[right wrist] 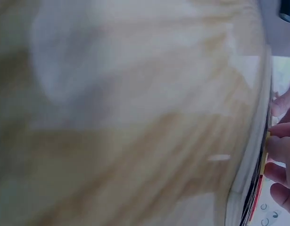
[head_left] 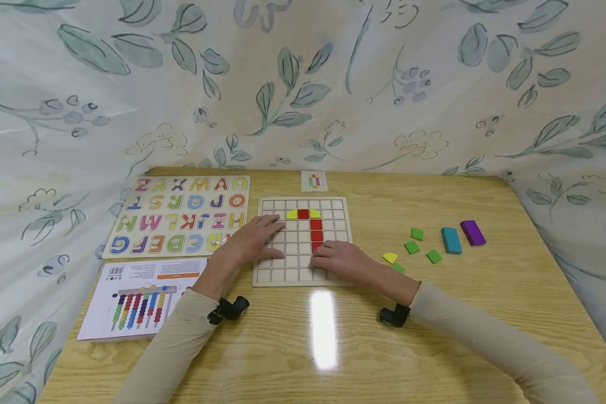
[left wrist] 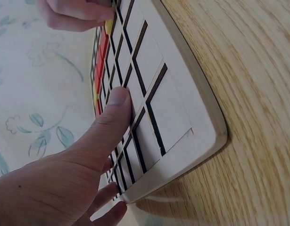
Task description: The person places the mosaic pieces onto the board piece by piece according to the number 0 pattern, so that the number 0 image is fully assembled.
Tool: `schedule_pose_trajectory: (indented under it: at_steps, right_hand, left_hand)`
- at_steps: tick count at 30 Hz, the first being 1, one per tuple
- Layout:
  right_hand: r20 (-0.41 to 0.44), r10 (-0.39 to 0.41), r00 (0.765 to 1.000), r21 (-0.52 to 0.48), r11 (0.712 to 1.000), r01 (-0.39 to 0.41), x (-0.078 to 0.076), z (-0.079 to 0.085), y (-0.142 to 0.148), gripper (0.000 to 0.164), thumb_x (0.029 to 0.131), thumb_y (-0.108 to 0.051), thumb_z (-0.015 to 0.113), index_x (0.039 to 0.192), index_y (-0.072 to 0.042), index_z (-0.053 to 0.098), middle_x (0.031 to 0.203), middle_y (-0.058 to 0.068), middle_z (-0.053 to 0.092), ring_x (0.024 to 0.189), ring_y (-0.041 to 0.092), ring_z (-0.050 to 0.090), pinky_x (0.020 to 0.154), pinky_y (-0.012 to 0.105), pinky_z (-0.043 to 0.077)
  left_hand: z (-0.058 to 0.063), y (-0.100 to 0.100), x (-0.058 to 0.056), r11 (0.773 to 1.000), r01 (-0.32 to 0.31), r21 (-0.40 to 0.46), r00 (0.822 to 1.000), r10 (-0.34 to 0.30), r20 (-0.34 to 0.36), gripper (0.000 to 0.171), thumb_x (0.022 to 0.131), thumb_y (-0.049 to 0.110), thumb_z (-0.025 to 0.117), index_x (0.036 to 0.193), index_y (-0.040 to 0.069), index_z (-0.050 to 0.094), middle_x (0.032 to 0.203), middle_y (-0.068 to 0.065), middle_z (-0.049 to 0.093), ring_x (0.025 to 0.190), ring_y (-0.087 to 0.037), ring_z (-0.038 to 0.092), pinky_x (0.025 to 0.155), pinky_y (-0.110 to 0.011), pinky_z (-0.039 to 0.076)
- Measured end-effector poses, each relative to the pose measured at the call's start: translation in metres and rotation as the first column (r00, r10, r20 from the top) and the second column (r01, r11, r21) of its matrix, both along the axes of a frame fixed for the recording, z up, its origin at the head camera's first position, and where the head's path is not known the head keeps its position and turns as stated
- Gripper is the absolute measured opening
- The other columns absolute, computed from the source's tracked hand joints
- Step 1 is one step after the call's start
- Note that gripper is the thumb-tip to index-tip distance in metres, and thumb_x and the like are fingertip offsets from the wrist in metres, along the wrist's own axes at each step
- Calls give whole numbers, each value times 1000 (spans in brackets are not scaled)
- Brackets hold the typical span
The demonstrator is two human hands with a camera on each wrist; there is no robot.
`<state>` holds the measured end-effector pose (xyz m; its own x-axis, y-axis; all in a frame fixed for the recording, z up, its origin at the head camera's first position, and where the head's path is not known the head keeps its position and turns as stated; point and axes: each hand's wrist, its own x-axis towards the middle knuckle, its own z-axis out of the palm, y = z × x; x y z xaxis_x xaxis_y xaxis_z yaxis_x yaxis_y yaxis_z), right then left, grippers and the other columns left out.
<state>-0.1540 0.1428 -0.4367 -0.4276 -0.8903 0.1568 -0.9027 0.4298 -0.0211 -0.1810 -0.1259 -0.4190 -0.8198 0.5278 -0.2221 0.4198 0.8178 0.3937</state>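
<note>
A wooden grid board (head_left: 290, 275) lies on the table. Set in its cells are two yellow quarter-circle tiles (head_left: 292, 214), one on each side of a red square tile (head_left: 303, 214), with a column of red tiles (head_left: 316, 235) running down below the right one. My left hand (head_left: 252, 241) rests on the board's left side, thumb and fingers spread and fairly straight, its thumb lying over the grid. My right hand (head_left: 345, 261) is at the lower end of the red column. Its fingertips pinch a yellow tile (left wrist: 109, 24) at the grid; the fingers hide most of its shape.
Right of the board lie several green square tiles (head_left: 417, 234), a yellow quarter-circle (head_left: 390, 257), a blue block (head_left: 451, 240) and a purple block (head_left: 472, 233). A pattern card (head_left: 314, 181) lies behind the board. An alphabet puzzle (head_left: 177, 216) and a box with an abacus picture (head_left: 141, 300) are left.
</note>
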Motion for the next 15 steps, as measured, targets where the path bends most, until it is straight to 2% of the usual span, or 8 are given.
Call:
schedule_pose_trajectory:
  at_steps: [4, 15]
  right_hand:
    - [-56, 20, 998, 11, 1000, -19, 1, -1, 1, 23, 89, -11, 69, 110, -20, 70, 110, -8, 70, 102, 12, 64, 90, 27, 55]
    - [-63, 37, 997, 14, 999, -36, 8, 2, 10, 24, 89, -7, 66, 112, -16, 69, 115, -4, 69, 108, 15, 64, 91, 29, 55]
  left_hand:
    - [1, 0, 0, 1000, 5, -4, 1000, -5, -9, 74, 87, 45, 68, 148, 13, 41, 157, -12, 32, 146, -34, 28, 118, -51, 30]
    - [0, 1, 0, 1000, -2, 2, 1000, 2, 3, 74, 86, 44, 70, 147, 12, 42, 157, -12, 33, 146, -34, 29, 118, -50, 31]
